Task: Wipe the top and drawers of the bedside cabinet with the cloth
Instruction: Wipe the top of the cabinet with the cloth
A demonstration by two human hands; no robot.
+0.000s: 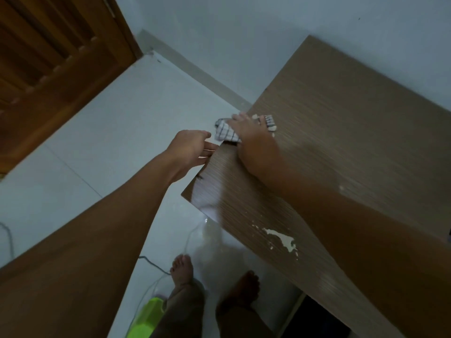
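The bedside cabinet (341,147) has a brown wood-grain top with chipped veneer patches near its front edge. A white cloth with dark checks (225,134) lies at the top's left edge, partly hanging over it. My right hand (251,137) presses flat on the cloth, fingers spread over it. My left hand (192,148) is just off the left edge of the top, fingers apart, their tips touching the cabinet's side edge below the cloth. The drawers are hidden under the top.
A wooden door (48,57) stands at the upper left. White floor tiles (117,132) surround the cabinet, with a pale wall behind. My bare feet (181,269) stand in front; a green object (146,318) and thin cables (151,262) lie on the floor beside them.
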